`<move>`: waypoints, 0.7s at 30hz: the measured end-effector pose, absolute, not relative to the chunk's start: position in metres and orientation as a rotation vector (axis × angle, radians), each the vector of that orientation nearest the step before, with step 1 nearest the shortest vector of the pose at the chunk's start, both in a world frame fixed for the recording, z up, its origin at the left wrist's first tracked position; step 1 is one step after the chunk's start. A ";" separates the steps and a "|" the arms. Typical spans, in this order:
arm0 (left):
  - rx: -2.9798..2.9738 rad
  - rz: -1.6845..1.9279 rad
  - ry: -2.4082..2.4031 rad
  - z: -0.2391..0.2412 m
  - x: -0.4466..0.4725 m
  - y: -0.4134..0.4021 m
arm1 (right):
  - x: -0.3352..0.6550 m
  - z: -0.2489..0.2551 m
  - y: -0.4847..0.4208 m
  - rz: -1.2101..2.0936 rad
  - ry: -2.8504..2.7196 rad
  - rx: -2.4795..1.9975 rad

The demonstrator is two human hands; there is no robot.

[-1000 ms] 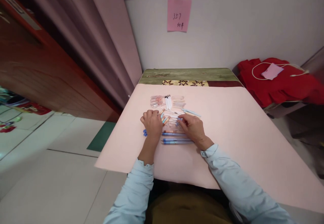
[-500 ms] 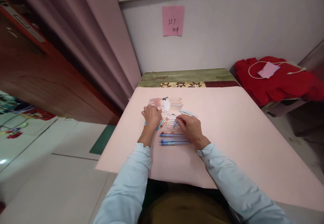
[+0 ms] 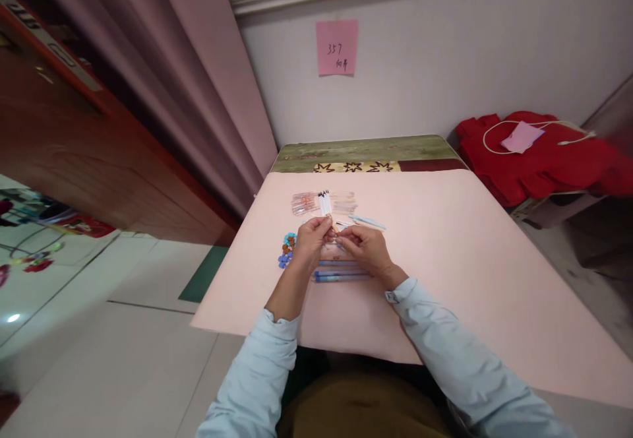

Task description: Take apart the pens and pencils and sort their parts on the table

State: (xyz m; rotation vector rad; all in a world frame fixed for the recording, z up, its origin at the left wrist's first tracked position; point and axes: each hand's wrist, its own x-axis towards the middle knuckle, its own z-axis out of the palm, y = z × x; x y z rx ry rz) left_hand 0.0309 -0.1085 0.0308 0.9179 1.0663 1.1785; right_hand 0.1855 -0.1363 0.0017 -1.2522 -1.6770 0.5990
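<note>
My left hand [image 3: 310, 241] and my right hand [image 3: 368, 248] meet over the middle of the pen parts, fingertips pinched together. Between them is a small pen part [image 3: 336, 229] with an orange tint; its exact shape is mostly covered by the fingers. Just beyond stand out white refills [image 3: 324, 203] with black tips, lying between clear reddish barrels [image 3: 304, 203] and paler clear barrels [image 3: 344, 201]. Several blue pens [image 3: 341, 278] lie in a row, partly under my right hand. Small blue and brown pieces [image 3: 286, 250] are heaped left of my left hand.
Light blue sticks [image 3: 366, 221] lie beyond my right hand. Pink paper [image 3: 455, 280] covers the table, whose green patterned top [image 3: 366, 146] shows at the back near the wall. Red cloth [image 3: 534, 167] with a white cable sits at right, a wooden door [image 3: 123, 141] at left.
My left hand has moved right from above the small pieces, uncovering them, and now meets my right hand at a small pen part. My right hand has stayed nearly in place.
</note>
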 end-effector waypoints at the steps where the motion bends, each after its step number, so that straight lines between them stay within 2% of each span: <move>1: 0.924 1.184 1.073 0.030 0.032 -0.110 | 0.185 0.000 -0.136 0.604 -1.679 -1.257; 9: 0.740 1.356 1.041 0.034 0.036 -0.115 | 0.187 0.000 -0.136 0.621 -1.665 -1.187; 16: 0.353 1.211 0.970 0.032 0.045 -0.120 | 0.183 0.006 -0.137 0.860 -1.531 -1.001; 21: 0.404 1.173 0.935 0.029 0.053 -0.126 | 0.183 0.001 -0.132 1.169 -1.386 -0.987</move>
